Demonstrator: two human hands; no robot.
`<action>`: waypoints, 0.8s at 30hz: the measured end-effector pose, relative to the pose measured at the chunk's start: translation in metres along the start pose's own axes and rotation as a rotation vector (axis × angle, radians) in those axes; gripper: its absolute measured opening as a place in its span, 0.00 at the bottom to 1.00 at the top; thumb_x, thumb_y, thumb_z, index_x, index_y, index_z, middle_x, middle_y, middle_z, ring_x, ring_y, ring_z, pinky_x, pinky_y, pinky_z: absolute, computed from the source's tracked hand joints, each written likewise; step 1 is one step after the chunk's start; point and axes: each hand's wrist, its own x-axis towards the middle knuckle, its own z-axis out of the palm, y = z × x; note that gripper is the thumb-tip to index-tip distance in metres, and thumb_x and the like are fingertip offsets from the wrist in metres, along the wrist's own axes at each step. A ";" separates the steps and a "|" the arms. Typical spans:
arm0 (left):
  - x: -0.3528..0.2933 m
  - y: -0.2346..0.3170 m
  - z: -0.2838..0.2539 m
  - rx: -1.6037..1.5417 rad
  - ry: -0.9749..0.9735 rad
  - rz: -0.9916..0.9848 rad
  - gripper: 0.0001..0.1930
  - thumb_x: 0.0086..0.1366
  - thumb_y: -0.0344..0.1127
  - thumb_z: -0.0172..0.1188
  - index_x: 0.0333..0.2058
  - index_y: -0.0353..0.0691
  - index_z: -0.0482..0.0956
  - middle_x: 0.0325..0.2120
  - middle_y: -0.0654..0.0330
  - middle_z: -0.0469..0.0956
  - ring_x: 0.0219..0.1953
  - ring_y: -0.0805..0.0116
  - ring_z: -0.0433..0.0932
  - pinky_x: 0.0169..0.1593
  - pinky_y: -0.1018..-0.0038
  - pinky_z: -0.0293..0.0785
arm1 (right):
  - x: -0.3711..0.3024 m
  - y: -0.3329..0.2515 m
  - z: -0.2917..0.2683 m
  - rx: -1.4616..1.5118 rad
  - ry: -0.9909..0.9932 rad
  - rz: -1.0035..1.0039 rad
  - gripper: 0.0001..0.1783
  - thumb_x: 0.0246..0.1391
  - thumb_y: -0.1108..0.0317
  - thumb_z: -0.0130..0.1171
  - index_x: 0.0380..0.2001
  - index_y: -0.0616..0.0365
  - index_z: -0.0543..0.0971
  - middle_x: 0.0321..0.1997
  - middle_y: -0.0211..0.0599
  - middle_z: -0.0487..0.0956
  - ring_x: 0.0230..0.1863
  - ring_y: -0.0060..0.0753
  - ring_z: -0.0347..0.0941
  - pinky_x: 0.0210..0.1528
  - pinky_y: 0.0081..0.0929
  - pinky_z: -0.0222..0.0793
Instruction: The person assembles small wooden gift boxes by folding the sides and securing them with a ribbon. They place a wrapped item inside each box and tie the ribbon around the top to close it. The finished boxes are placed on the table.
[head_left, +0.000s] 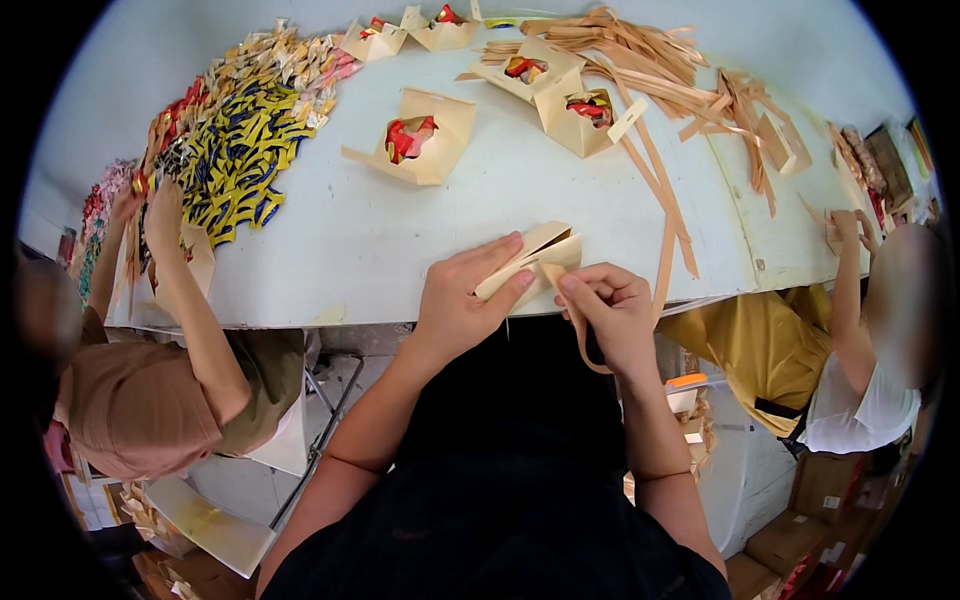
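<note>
My left hand [462,300] is closed round a small cream folded paper box [556,251] near the table's front edge. The box lies tilted, with a dark slit along its top. Between the thumb and fingers of my right hand [615,312] is a tan ribbon [577,328]. Its tip touches the near right side of the box, and the rest loops down below my fingers. What the box contains is hidden. Beyond my hands stands an open cream box [449,135] with red-wrapped pieces inside.
More filled boxes [583,122] stand at the back of the white table [345,250]. Tan ribbons [640,58] are heaped at the back right. Small wrapped packets [240,150] pile up at the left. A person [150,400] works at my left, another [850,390] at my right.
</note>
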 end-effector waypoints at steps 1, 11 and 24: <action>0.000 0.000 0.000 0.008 0.001 0.011 0.20 0.67 0.35 0.73 0.53 0.28 0.87 0.51 0.41 0.88 0.54 0.50 0.89 0.58 0.66 0.84 | 0.002 0.004 0.004 0.010 0.004 -0.011 0.05 0.68 0.73 0.69 0.38 0.65 0.85 0.29 0.34 0.87 0.28 0.15 0.79 0.32 0.13 0.72; -0.007 -0.004 0.006 0.115 0.074 0.086 0.19 0.65 0.33 0.74 0.52 0.28 0.87 0.50 0.39 0.88 0.50 0.48 0.90 0.53 0.64 0.86 | 0.006 0.006 0.025 -0.031 0.092 -0.004 0.09 0.64 0.73 0.70 0.30 0.63 0.82 0.22 0.27 0.81 0.21 0.10 0.71 0.24 0.14 0.63; -0.010 -0.003 0.013 0.168 0.141 0.132 0.22 0.63 0.31 0.75 0.54 0.27 0.85 0.49 0.39 0.88 0.47 0.46 0.90 0.49 0.64 0.88 | 0.012 0.010 0.036 -0.006 0.073 -0.056 0.07 0.65 0.74 0.69 0.33 0.66 0.84 0.24 0.25 0.82 0.25 0.09 0.72 0.28 0.13 0.64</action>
